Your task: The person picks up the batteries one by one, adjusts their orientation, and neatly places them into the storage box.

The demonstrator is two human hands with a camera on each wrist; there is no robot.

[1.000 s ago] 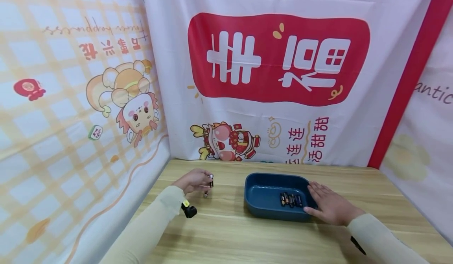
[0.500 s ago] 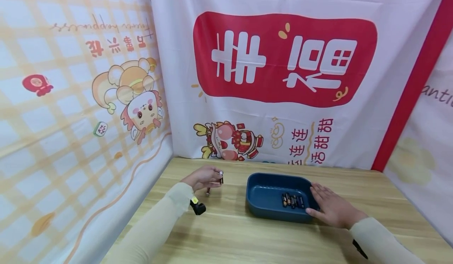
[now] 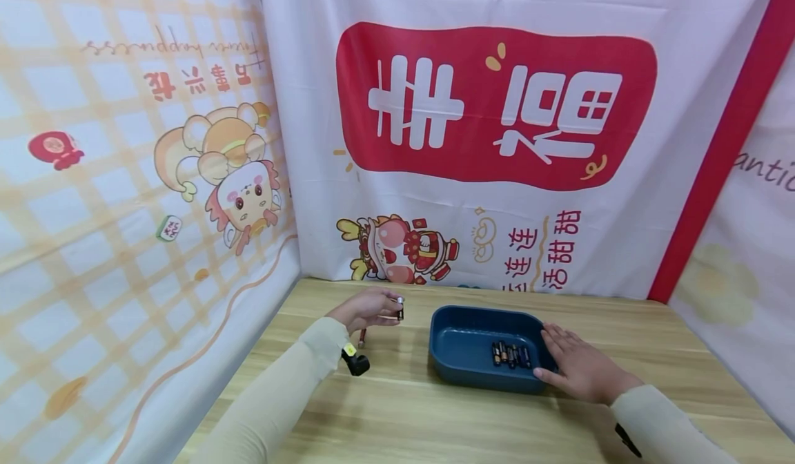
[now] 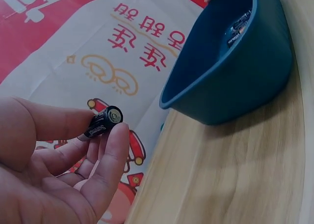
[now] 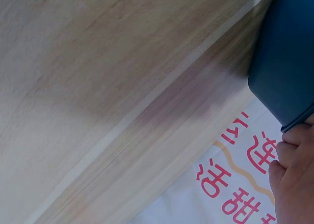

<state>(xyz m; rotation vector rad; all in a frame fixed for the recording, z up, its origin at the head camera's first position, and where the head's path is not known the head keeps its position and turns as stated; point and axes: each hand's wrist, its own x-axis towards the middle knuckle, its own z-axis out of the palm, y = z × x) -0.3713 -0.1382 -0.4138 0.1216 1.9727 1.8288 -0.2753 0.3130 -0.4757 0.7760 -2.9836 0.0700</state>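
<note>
My left hand (image 3: 370, 307) is raised over the left part of the table. Between its thumb and fingertips it pinches a small black battery (image 4: 104, 122) with a silver end; the same battery (image 3: 400, 308) shows at the fingertips in the head view. Just below this hand another battery (image 3: 362, 337) is on the table. To the right stands a dark blue rectangular bin (image 3: 484, 378) with rounded corners. Several dark batteries (image 3: 511, 354) lie side by side at its right end. My right hand (image 3: 580, 365) rests on the bin's right rim, fingers extended over it and thumb apart.
The light wood-grain table (image 3: 428, 426) ends at a white printed cloth (image 3: 317, 243) hung behind it. A checked cloth (image 3: 143, 298) borders the left side. A black wrist device (image 3: 355, 362) sits under the left sleeve.
My left hand has moved right toward the bin, carrying the pinched battery away from above the one on the table. The right hand and the bin stay in place.
</note>
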